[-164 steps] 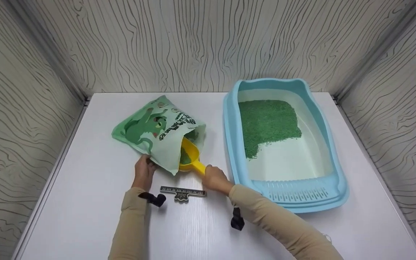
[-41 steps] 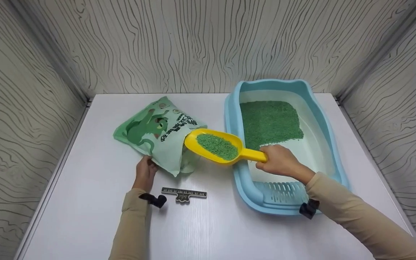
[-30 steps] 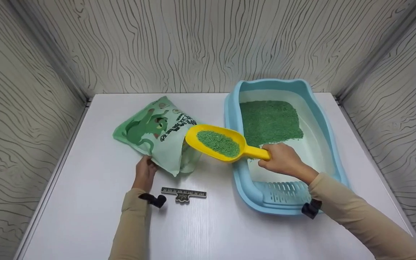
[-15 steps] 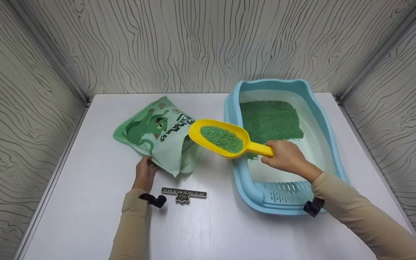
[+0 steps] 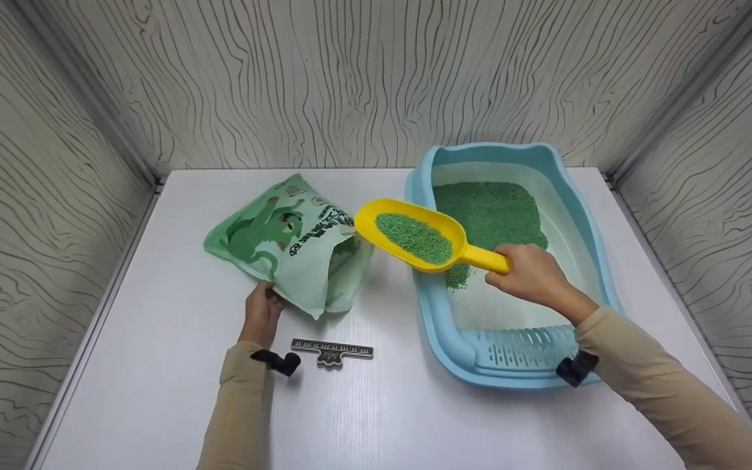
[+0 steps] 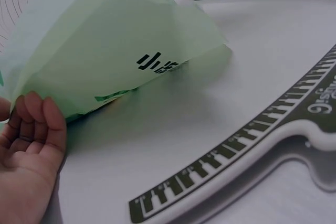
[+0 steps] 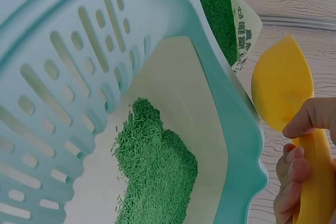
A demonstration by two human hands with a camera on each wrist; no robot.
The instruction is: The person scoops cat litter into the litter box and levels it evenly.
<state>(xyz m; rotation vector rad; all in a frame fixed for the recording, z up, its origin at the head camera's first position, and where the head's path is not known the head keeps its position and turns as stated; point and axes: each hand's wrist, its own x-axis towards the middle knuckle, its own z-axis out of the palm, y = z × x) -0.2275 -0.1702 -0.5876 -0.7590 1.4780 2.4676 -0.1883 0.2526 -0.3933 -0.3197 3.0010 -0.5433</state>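
Observation:
A yellow scoop (image 5: 467, 251) holds a heap of green litter pellets. My right hand (image 5: 536, 274) grips its handle, and the bowl hangs in the air over the left rim of the blue litter box (image 5: 429, 307). In the right wrist view the scoop (image 7: 283, 82) shows its underside. On the left lies an opened green bag of cat litter (image 5: 297, 254), its mouth gaping towards the box. My left hand (image 5: 262, 313) pinches the bag's near edge; in the left wrist view the fingers (image 6: 39, 111) curl against the bag (image 6: 100, 51) opposite the thumb.
Green pellets (image 5: 493, 212) cover the rear left part of the box floor; its front has a slotted ledge (image 5: 519, 346). A dark piano-keyboard clip (image 5: 331, 350) lies on the white table (image 5: 363, 418) before the bag. Patterned walls (image 5: 376, 78) enclose the table's back and sides.
Earlier the scoop was inside the bag's mouth. My right hand has drawn it out loaded, and it has moved right and towards the back. My left hand stays at the bag.

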